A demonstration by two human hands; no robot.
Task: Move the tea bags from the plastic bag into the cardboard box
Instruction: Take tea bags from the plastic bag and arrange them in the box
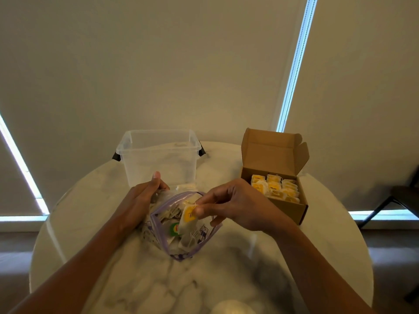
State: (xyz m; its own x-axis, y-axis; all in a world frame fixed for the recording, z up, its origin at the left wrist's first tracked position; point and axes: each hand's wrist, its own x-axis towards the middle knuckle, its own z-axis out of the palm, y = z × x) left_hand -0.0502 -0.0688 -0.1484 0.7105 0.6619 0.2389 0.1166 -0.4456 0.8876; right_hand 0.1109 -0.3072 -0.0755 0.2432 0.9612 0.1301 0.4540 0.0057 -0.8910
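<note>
A clear plastic zip bag point(179, 243) with a purple rim lies open in the middle of the round marble table point(238, 279), with several tea bags inside. My left hand point(140, 198) grips the bag's far left edge. My right hand point(233, 205) pinches a white tea bag with a yellow tag point(188, 219) at the bag's mouth. The brown cardboard box point(288, 207) stands at the right with its lid point(272, 150) up, and rows of yellow-tagged tea bags point(275, 188) fill it.
A clear plastic tub point(158, 155) with black latches stands behind the bag. A dark chair point(399, 200) is off the table's right side. Window blinds hang behind the table.
</note>
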